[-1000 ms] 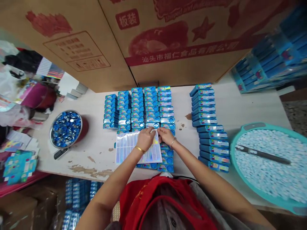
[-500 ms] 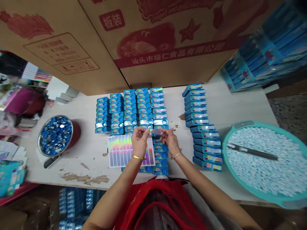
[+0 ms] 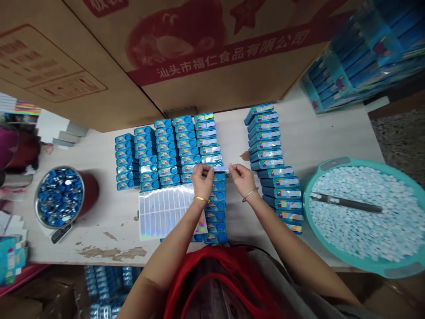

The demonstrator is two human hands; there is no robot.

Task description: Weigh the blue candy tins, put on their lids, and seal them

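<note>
A small shiny sticker strip is stretched level between my two hands, over a column of blue tins. My left hand pinches its left end, and my right hand pinches the right end. Beneath and left of my left hand, a sheet of holographic stickers lies on top of some tins. Rows of blue tins stand beyond the sheet. To the right, another column of tins bears shiny strips on the upward sides.
A turquoise basin of small pale pieces holds a dark strip-like tool at right. A red pot of blue caps stands left. Large cardboard boxes line the back; wrapped blue packs sit back right.
The strip is now straight and level between both hands, which are slightly farther apart. The whole view has shifted, with the tins and pot appearing farther left.
</note>
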